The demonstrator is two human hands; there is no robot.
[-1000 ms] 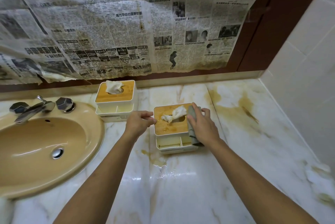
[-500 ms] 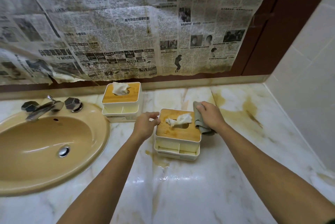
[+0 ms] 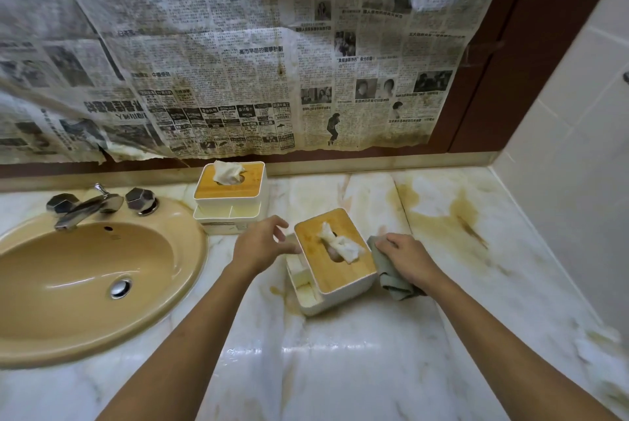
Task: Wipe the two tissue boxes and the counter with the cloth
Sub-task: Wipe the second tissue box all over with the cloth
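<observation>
Two white tissue boxes with wooden lids stand on the stained marble counter (image 3: 340, 369). The near tissue box (image 3: 335, 262) is turned at an angle, a tissue sticking out of its slot. My left hand (image 3: 260, 243) touches its left upper corner, fingers spread around the edge. My right hand (image 3: 406, 259) presses a grey-green cloth (image 3: 391, 276) against the box's right side. The far tissue box (image 3: 229, 196) sits by the back wall, untouched.
A tan sink (image 3: 85, 279) with a chrome tap (image 3: 86, 206) fills the left. Stained newspaper (image 3: 238, 56) hangs on the wall behind. A tiled wall (image 3: 571, 182) closes the right side. Brown stains (image 3: 449, 223) mark the counter's back right.
The near box has been turned so it sits at an angle. My right hand with the cloth moved from the lid's back right down along the box's right side.
</observation>
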